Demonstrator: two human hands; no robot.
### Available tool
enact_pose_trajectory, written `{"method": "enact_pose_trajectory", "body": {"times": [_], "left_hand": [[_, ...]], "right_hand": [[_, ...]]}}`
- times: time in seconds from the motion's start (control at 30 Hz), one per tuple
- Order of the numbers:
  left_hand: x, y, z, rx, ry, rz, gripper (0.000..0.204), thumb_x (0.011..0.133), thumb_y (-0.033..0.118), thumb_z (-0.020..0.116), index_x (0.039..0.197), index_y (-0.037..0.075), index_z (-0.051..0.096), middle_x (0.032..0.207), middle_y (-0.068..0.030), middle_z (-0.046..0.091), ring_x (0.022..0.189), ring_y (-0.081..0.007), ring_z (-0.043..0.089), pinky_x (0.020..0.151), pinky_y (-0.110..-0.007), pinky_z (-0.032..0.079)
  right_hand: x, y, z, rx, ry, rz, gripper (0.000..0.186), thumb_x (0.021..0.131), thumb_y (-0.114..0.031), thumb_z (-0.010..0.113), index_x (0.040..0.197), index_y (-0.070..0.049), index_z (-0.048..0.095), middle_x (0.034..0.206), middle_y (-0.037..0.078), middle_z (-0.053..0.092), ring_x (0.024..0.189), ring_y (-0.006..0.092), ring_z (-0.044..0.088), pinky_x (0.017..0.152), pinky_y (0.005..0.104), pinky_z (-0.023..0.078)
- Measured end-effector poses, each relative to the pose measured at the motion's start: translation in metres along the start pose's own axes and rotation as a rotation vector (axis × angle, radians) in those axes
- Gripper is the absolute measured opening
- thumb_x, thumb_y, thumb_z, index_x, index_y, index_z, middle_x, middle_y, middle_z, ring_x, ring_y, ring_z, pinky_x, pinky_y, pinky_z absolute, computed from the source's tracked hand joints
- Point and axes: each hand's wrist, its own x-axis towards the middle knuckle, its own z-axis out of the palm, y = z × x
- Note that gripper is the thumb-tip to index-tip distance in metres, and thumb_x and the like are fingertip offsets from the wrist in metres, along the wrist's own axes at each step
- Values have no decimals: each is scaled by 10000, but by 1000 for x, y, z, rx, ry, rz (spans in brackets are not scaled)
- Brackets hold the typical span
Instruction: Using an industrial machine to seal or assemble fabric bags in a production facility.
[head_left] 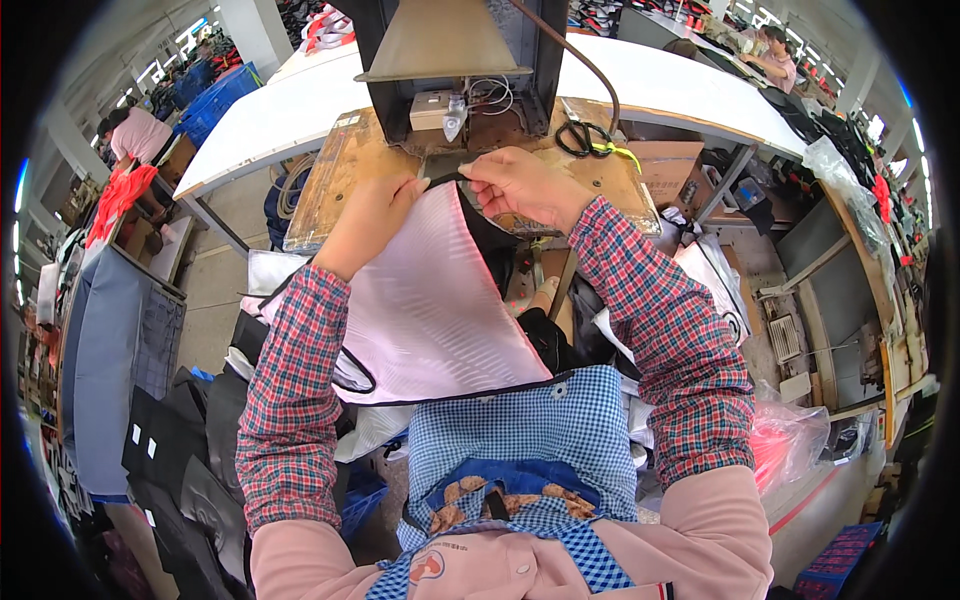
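Observation:
A pale pink fabric piece (440, 290) with a black-bound edge hangs from my hands down over my lap. My left hand (375, 222) is closed on its upper left corner, at the front edge of the worn wooden worktop (330, 180). Thumb and fingers of my right hand (530, 190) pinch the dark upper edge of the same piece, a little to the right. Both hands are just in front of a machine (450, 60) with a beige, flared cover. Black fabric (490, 240) shows behind the pink piece; what my fingertips cover there is hidden.
Black-handled scissors (585, 140) lie at the worktop's right. White tables (690, 90) flank the machine. Dark fabric pieces (185, 450) pile at my left, and a clear plastic bag (785, 440) is at my right. Other people (140, 135) work farther off.

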Motion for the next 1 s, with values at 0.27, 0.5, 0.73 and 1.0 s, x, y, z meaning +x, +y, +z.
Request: {"method": "enact_pose_trajectory", "body": {"times": [0.27, 0.5, 0.73, 1.0], "left_hand": [[30, -19, 8, -14, 70, 15, 245, 925, 185, 551, 888, -50, 609, 723, -223, 588, 631, -328, 558, 612, -381, 440], [42, -31, 14, -47, 159, 22, 265, 912, 204, 583, 897, -56, 632, 706, -229, 597, 623, -334, 579, 605, -381, 452], [42, -29, 13, -41, 163, -16, 269, 911, 210, 592, 898, -53, 643, 688, -229, 596, 605, -327, 583, 593, -376, 456], [43, -31, 14, -9, 236, 30, 276, 902, 227, 607, 889, -45, 650, 712, -234, 609, 634, -362, 595, 600, -391, 462]], "right_hand": [[30, 6, -13, 246, 19, 8, 195, 925, -211, 581, 770, -93, 564, 715, -36, 538, 628, 73, 506, 571, 232, 451], [37, 4, -8, 251, 140, 14, 170, 933, -211, 570, 782, -132, 567, 738, -68, 552, 637, 45, 489, 552, 209, 407], [39, 5, -1, 324, 188, -50, 156, 894, -171, 591, 756, -97, 582, 715, -40, 558, 597, 59, 481, 525, 211, 395], [45, 8, 5, 329, 258, -89, 155, 897, -168, 578, 764, -89, 582, 716, -42, 548, 582, 43, 460, 499, 194, 362]]}}
